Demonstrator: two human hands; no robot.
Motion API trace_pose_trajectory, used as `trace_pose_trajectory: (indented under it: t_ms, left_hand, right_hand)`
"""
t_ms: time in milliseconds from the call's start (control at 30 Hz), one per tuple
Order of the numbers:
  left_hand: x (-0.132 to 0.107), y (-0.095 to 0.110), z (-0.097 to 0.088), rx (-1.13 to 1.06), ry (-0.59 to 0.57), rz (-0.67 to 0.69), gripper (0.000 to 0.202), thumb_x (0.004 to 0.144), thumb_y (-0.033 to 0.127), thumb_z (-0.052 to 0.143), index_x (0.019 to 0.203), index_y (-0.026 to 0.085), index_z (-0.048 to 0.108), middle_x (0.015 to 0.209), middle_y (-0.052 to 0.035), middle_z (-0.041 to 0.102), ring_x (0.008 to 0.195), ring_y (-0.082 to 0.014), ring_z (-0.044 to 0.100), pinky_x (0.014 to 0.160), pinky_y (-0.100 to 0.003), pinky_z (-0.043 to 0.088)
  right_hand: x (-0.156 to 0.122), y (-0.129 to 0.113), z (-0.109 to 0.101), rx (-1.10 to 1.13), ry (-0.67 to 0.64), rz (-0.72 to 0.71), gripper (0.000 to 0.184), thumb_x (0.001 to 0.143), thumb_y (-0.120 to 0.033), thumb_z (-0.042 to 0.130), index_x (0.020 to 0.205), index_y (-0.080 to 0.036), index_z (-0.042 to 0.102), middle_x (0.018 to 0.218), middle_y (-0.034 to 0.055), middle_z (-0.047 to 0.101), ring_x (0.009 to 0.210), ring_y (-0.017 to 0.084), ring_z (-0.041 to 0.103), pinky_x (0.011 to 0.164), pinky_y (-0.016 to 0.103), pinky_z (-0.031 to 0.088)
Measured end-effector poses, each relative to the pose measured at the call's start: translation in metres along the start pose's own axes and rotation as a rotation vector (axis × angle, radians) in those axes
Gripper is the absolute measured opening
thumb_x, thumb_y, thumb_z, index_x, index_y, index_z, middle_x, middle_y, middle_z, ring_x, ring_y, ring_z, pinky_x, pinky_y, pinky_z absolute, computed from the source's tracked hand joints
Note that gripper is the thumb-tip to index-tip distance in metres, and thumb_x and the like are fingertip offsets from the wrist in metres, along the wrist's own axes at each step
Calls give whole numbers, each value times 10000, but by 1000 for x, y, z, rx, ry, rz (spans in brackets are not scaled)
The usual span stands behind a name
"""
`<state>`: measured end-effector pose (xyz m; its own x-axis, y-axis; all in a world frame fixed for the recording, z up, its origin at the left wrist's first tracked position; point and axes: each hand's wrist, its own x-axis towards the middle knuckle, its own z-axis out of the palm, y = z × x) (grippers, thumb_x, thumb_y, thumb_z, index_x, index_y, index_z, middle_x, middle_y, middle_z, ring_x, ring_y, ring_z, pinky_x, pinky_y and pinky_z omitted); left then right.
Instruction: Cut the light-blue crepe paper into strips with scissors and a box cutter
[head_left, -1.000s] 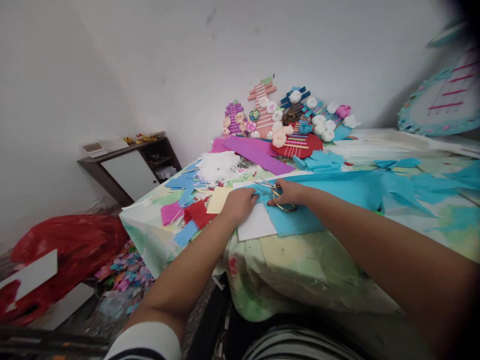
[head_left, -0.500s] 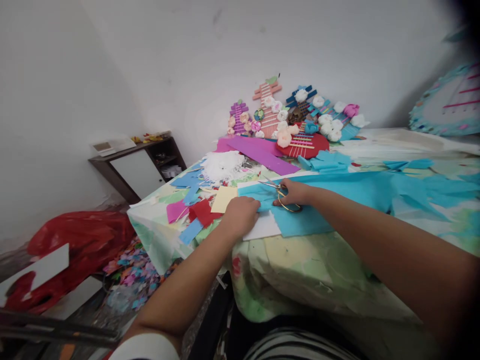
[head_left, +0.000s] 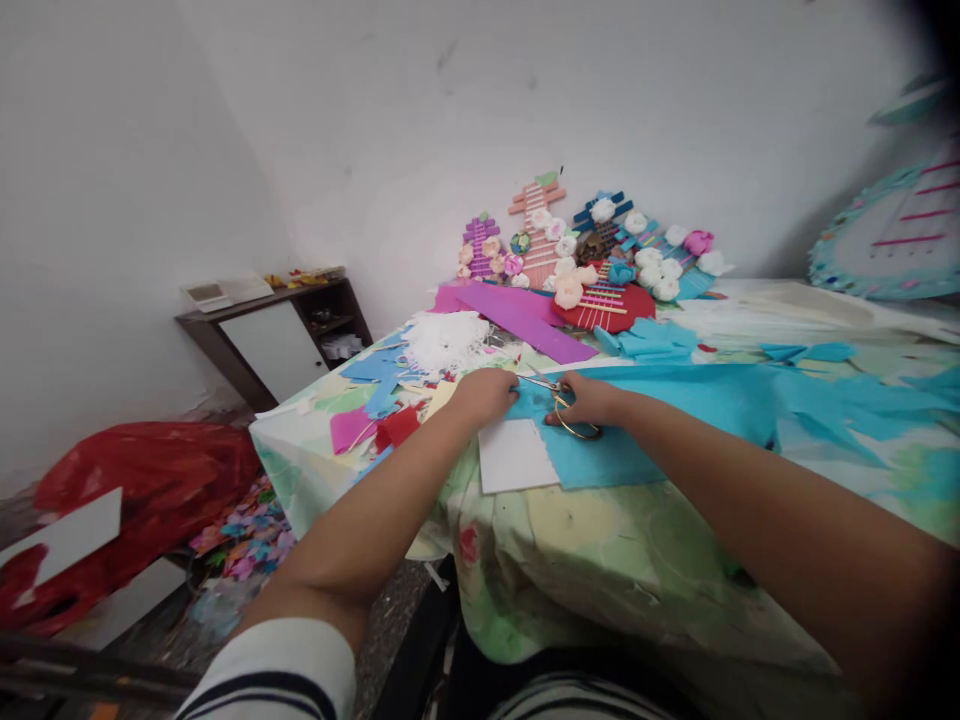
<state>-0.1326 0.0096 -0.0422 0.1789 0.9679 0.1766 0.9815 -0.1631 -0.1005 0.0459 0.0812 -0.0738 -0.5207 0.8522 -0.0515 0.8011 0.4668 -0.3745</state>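
My right hand (head_left: 589,398) is closed on gold-handled scissors (head_left: 564,412), whose blades point left across a long sheet of blue crepe paper (head_left: 697,405). My left hand (head_left: 484,393) pinches the left end of that blue sheet, just past the blade tips. A white card (head_left: 516,455) lies under the sheet near the table's front edge. Both hands rest on the table, a few centimetres apart.
Coloured paper scraps (head_left: 375,400), a white fringed bundle (head_left: 446,338), a purple strip (head_left: 529,318) and a pile of paper flower ornaments (head_left: 585,250) sit on the green patterned cloth (head_left: 637,540). A red bag (head_left: 142,490) and paper bits lie on the floor left; a dark cabinet (head_left: 277,330) stands behind.
My left hand has slid forward along the blue paper's left end, now level with the scissor tips. The right hand with the scissors has stayed put. The view has shifted slightly.
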Motion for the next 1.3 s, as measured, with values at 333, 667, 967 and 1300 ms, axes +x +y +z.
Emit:
trace_pose_trajectory:
  t_ms: [333,667,967,1300]
  left_hand:
    - [18,-3,7,-3,45,-11,209,772,301,440,854,198,602,903,-54,607,860,-212,551,714,-288,402]
    - [11,-15,9,-42,36,-86,246,819,353,387,889,185,552,889,-57,606,839,-205,547,673,-273,393]
    - [-7,-13,-9,-98,-13,-53,242,836,367,375,870,180,523,840,-48,604,761,-188,552,629,-262,382]
    - [-3,-12,-4,-103,44,-63,230,839,356,372,882,184,517,790,-51,596,753,-205,551,621,-276,373]
  right_hand:
    - [2,4,1,-4,1,-12,733,508,-605,626,1079,-186,435,1080,106,562,907,246,545,666,276,421]
    - [3,3,1,33,6,-8,687,533,-581,620,1058,-177,441,1091,102,554,931,245,538,694,280,420]
    - [1,5,-1,79,15,-20,646,536,-565,625,1030,-182,461,1068,83,563,919,232,544,698,271,419]
    - [-1,2,-5,132,27,-2,509,585,-526,602,932,-180,466,941,74,589,806,195,552,600,250,408]
